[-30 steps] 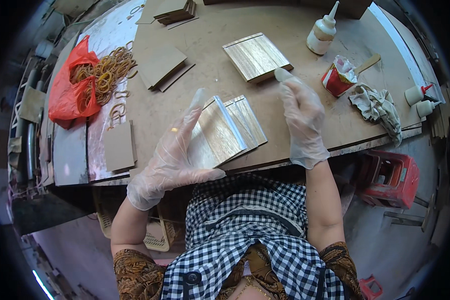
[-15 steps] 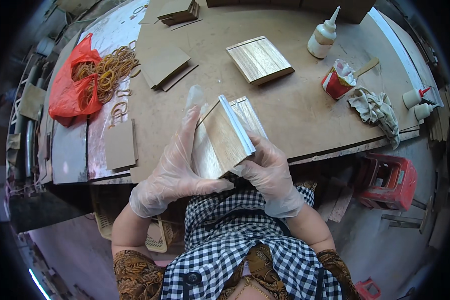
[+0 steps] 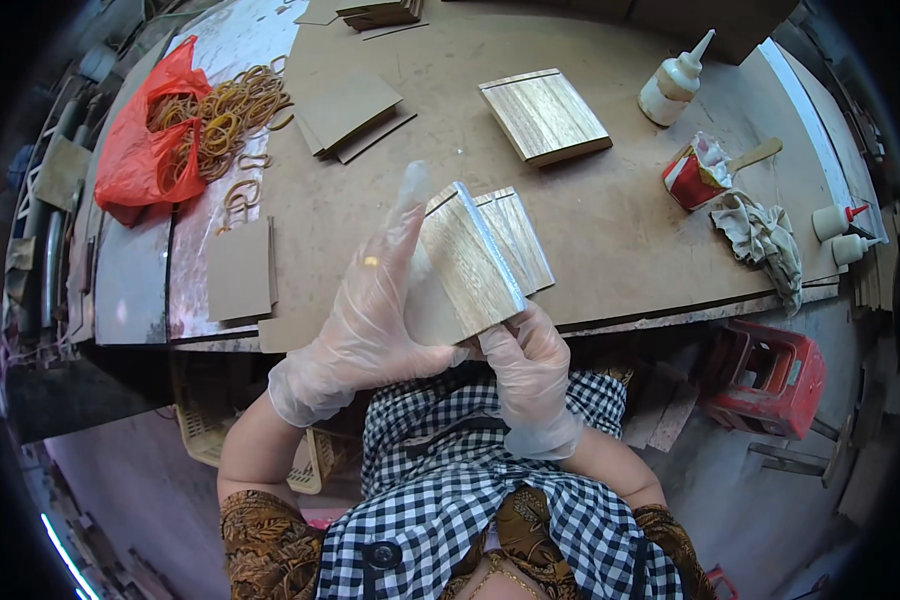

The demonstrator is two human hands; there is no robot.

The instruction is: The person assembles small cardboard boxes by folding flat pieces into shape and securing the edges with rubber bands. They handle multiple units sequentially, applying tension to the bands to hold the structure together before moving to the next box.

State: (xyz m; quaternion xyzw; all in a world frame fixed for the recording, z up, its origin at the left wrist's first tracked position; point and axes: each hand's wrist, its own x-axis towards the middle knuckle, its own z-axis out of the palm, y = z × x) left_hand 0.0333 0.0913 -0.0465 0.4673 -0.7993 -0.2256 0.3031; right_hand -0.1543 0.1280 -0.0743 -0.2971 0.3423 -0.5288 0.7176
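Both my hands wear clear plastic gloves and hold a square wooden box [image 3: 467, 262] tilted up on its edge over the near edge of the table. My left hand [image 3: 370, 310] lies flat against its left face, fingers pointing up. My right hand [image 3: 523, 352] grips its lower corner from below. A flat wooden panel [image 3: 523, 235] lies on the table right behind the box. Farther back rests a second wooden box [image 3: 543, 114].
The brown worktable [image 3: 610, 230] carries a white glue bottle [image 3: 672, 84], a red glue tin with a stick [image 3: 698, 172], a crumpled rag [image 3: 762, 238], cardboard pieces [image 3: 347, 108], and a red bag [image 3: 138, 150] beside rubber bands [image 3: 222, 112]. A red stool [image 3: 766, 378] stands on the right.
My right hand came back from the far side of the table and took the box's lower corner. The box was lifted off the table and tilted up on edge between both hands.
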